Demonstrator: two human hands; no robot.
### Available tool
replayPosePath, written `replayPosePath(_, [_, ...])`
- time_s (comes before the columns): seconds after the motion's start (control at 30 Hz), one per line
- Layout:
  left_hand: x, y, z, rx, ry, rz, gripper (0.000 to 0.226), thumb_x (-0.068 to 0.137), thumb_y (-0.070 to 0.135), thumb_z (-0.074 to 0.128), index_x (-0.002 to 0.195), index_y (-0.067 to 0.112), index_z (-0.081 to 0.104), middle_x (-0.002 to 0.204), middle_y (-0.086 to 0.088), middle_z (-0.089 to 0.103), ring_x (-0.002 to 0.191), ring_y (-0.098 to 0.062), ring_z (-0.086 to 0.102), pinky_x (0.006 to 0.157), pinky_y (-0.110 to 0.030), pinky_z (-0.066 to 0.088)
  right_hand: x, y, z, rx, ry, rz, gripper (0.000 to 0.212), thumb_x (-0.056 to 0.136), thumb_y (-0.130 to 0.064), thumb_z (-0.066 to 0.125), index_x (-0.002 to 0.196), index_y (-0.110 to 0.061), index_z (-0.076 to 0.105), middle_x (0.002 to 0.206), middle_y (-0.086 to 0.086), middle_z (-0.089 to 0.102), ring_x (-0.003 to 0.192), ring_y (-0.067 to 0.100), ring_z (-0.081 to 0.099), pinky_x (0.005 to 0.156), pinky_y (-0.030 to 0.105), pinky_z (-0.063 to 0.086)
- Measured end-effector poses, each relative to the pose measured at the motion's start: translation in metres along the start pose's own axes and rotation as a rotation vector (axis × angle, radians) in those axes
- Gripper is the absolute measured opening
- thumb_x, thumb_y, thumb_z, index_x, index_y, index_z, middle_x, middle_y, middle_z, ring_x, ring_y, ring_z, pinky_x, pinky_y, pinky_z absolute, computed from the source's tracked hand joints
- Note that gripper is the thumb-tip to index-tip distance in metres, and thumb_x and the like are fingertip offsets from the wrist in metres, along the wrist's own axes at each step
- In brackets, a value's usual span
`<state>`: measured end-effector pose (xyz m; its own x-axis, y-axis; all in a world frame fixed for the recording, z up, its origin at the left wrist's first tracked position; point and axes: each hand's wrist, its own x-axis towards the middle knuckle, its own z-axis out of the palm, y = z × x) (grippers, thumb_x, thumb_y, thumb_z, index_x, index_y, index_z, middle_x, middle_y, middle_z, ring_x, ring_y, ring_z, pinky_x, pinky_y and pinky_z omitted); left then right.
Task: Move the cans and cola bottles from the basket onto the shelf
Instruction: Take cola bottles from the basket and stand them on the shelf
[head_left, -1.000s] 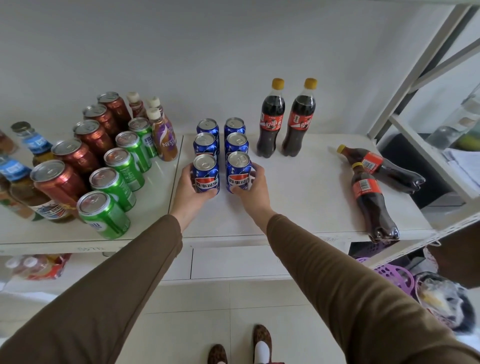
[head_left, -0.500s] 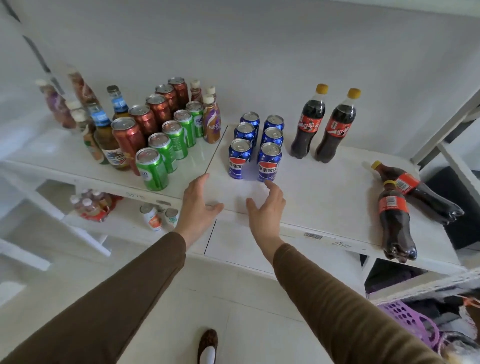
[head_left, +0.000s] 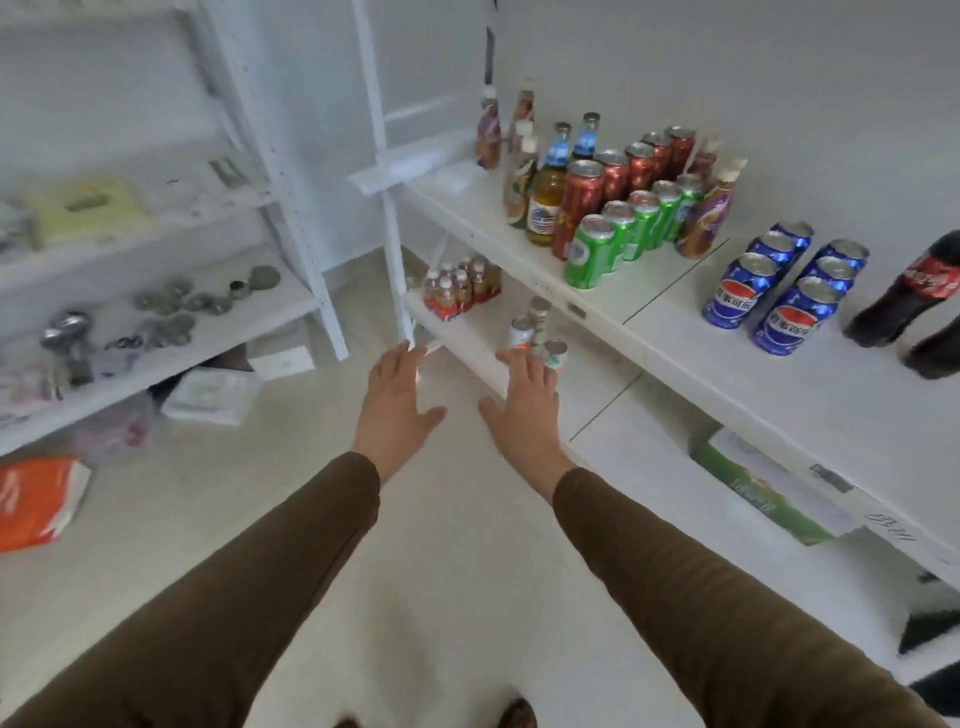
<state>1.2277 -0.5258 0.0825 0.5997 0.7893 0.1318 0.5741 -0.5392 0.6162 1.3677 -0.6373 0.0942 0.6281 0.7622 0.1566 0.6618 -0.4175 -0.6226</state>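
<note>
Bright, even, soft daylight washes the white room — shadows are faint. The picture is smeared with motion blur, worst at the left shelves (head_left: 156, 291) and the hands. Wide-angle bending curves the uprights — glare whitens the shelf (head_left: 857, 415) on the right.
</note>
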Motion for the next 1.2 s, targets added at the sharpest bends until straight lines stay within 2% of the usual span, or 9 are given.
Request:
replayPosePath(0.2, [-0.087, -0.124, -0.127, 0.109, 0.139, -0.161, 0.086, 0.085, 0.029, 0.077, 0.156, 0.018, 0.029, 0.168, -0.007, 0.016, 0.155, -0.026, 0.008, 0.125, -0.04, 0.013, -0.043, -0.144, 0.1, -0.004, -0.145, -0.252, 0.055, 0.091, -0.028, 0.068, 0.14, -0.022, 0.044, 0.146, 0.001, 0.042, 0.135, 0.025, 0.036, 0.114, 0.042, 0.035])
replayPosePath(0.47, [-0.234, -0.302, -0.309, 0.204, 0.305, -0.436, 0.092, 0.079, 0.029, 0.083, 0.155, 0.019, 0.032, 0.167, -0.008, 0.019, 0.155, -0.029, 0.01, 0.124, -0.041, 0.011, -0.146, -0.366, 0.256, 0.034, -0.381, -0.525, 0.064, 0.086, -0.025, 0.069, 0.144, -0.02, 0.043, 0.153, 0.005, 0.035, 0.137, 0.03, 0.032, 0.109, 0.047, 0.037])
replayPosePath(0.63, [-0.301, -0.388, -0.384, 0.199, 0.399, -0.566, 0.093, 0.08, 0.029, 0.083, 0.156, 0.016, 0.032, 0.167, -0.01, 0.018, 0.155, -0.03, 0.007, 0.125, -0.04, 0.008, -0.198, -0.47, 0.333, 0.044, -0.505, -0.67, 0.064, 0.083, -0.024, 0.07, 0.143, -0.019, 0.045, 0.15, 0.006, 0.038, 0.136, 0.03, 0.032, 0.11, 0.042, 0.035])
replayPosePath(0.73, [-0.328, -0.44, -0.412, 0.179, 0.443, -0.637, 0.093, 0.082, 0.029, 0.082, 0.157, 0.018, 0.029, 0.168, -0.008, 0.016, 0.156, -0.028, 0.005, 0.126, -0.04, 0.008, -0.214, -0.518, 0.381, 0.046, -0.562, -0.718, 0.065, 0.082, -0.023, 0.07, 0.142, -0.02, 0.045, 0.148, 0.004, 0.039, 0.136, 0.029, 0.033, 0.111, 0.043, 0.035])
replayPosePath(0.93, [-0.35, -0.55, -0.475, 0.168, 0.451, -0.8, 0.09, 0.086, 0.03, 0.078, 0.158, 0.021, 0.026, 0.169, -0.005, 0.012, 0.155, -0.027, 0.003, 0.124, -0.041, 0.007, -0.223, -0.619, 0.495, 0.069, -0.629, -0.776, 0.062, 0.081, -0.023, 0.071, 0.139, -0.02, 0.048, 0.145, 0.004, 0.043, 0.134, 0.027, 0.036, 0.11, 0.036, 0.03])
replayPosePath(1.07, [-0.366, -0.622, -0.528, 0.169, 0.47, -0.916, 0.089, 0.083, 0.031, 0.08, 0.155, 0.022, 0.029, 0.166, -0.006, 0.02, 0.153, -0.031, 0.011, 0.124, -0.046, 0.012, -0.239, -0.692, 0.571, 0.124, -0.766, -0.763, 0.059, 0.087, -0.021, 0.07, 0.141, -0.016, 0.046, 0.145, 0.007, 0.043, 0.136, 0.028, 0.036, 0.116, 0.04, 0.032])
replayPosePath(1.2, [-0.385, -0.682, -0.574, 0.176, 0.489, -0.988, 0.089, 0.079, 0.031, 0.082, 0.153, 0.016, 0.034, 0.162, -0.011, 0.027, 0.151, -0.034, 0.017, 0.124, -0.048, 0.017, -0.263, -0.765, 0.627, 0.159, -0.883, -0.715, 0.059, 0.091, -0.022, 0.067, 0.145, -0.016, 0.043, 0.148, 0.006, 0.042, 0.139, 0.027, 0.034, 0.116, 0.038, 0.028])
